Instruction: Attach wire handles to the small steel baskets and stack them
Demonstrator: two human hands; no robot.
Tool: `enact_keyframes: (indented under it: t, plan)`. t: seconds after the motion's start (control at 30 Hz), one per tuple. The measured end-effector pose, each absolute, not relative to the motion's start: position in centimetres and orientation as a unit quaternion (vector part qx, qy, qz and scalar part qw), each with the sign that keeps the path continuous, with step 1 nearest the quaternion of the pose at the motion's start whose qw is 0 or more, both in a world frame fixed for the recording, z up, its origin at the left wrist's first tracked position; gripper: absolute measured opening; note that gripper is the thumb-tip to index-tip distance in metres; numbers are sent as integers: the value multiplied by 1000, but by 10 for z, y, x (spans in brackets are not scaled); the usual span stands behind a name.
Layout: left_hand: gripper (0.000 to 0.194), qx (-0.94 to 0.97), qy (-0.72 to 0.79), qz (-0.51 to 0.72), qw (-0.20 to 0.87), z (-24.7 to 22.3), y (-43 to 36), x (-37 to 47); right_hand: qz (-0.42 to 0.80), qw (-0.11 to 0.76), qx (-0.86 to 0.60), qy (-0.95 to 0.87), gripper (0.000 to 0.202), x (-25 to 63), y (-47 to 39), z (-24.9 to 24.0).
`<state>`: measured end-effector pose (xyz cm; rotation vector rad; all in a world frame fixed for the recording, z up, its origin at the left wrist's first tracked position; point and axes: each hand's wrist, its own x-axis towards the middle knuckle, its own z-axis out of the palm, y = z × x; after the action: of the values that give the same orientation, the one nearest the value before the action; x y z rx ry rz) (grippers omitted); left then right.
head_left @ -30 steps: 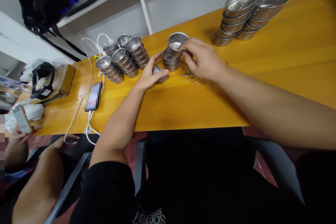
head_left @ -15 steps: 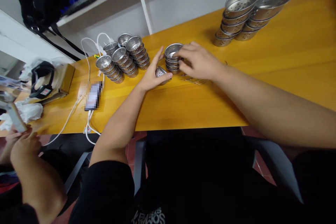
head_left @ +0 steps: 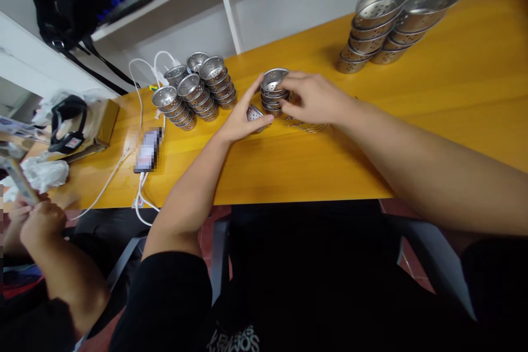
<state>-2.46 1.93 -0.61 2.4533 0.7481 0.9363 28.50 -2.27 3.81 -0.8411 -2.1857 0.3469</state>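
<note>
A short stack of perforated metal cups (head_left: 274,88) stands on the table between my two hands. My left hand (head_left: 237,121) is spread wide on its left side, forefinger at the stack's upper edge and thumb near its base. Within that spread, a single perforated cup (head_left: 254,114) lies tilted on the table, partly hidden by the thumb. My right hand (head_left: 311,99) is closed at the stack's right side, fingers bent over the rim and thumb lower down outside. Thin wire rings (head_left: 307,125) lie under the right hand.
Several stacks of the same cups (head_left: 193,91) stand to the left, and taller-looking stacks (head_left: 379,22) at the back right. A phone (head_left: 147,149) with white cables lies left of my forearm. Another person's hands (head_left: 43,220) hold a device at far left. A headset (head_left: 68,124) rests on a box.
My left forefinger has come in slightly against the stack's edge. The right hand stays at the rim almost unmoved. The view has shifted a little.
</note>
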Motion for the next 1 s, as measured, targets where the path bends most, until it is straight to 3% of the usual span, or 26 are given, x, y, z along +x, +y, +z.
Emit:
enact_keyframes:
  t: [0.27,0.37,0.63,0.87,1.0]
  plan:
    - [175,853,299,357,235,-18,22,-33,135,404,-357,-831,87,283,-27,19]
    - [182,856,298,364,215,-22,30,-41,149,412,-360,-824,98,282,-28,20]
    - [148,846,328,380,181,-5,26,-42,127,415,-357,-827,92,284,-24,9]
    - [148,829,310,446,132,1,29,-43,133,435,-366,-812,82,278,-6,-2]
    - [127,834,315,444,92,11,28,-42,126,443,-374,-805,86,279,-12,10]
